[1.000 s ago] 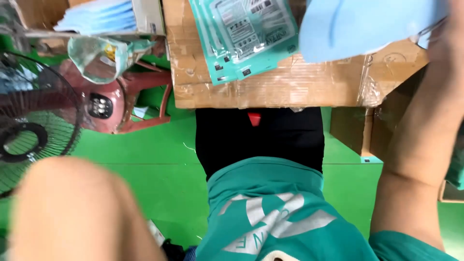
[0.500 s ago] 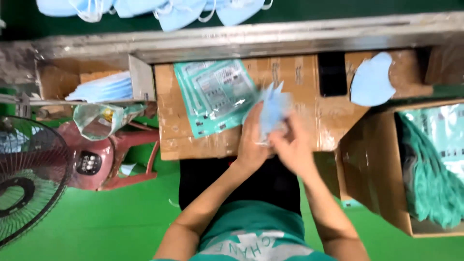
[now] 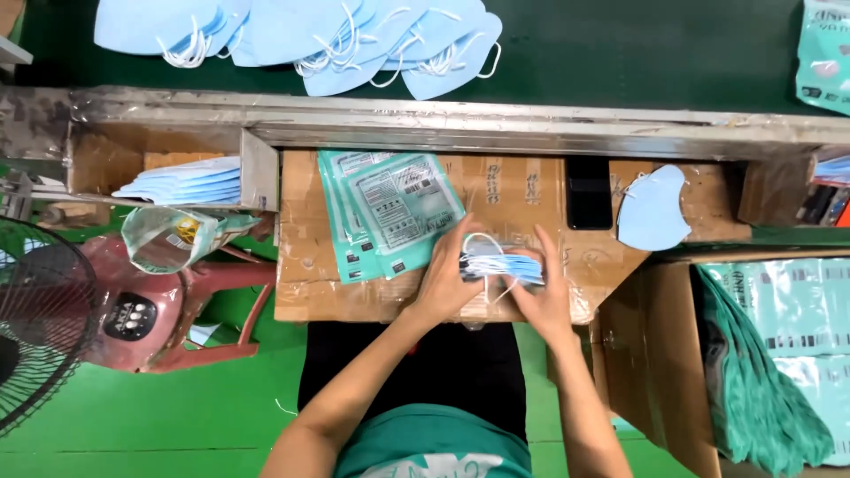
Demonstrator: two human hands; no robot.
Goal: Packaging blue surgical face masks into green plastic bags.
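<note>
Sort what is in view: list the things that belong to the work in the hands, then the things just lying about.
In the work:
left hand and right hand, squeezing a stack of blue masks
teal pouches beside them
cardboard worktop
loose blue masks on the belt

Lying about:
black phone
single mask
fan
red stool

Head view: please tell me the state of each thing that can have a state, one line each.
Stack of blue masks: folded flat, held between both hands.
Left hand: closed on the stack's left end.
Right hand: closed on its right end.
Teal pouches: flat, overlapping on cardboard.
Single mask: lying loose.
Fan: running or not, cannot tell.
</note>
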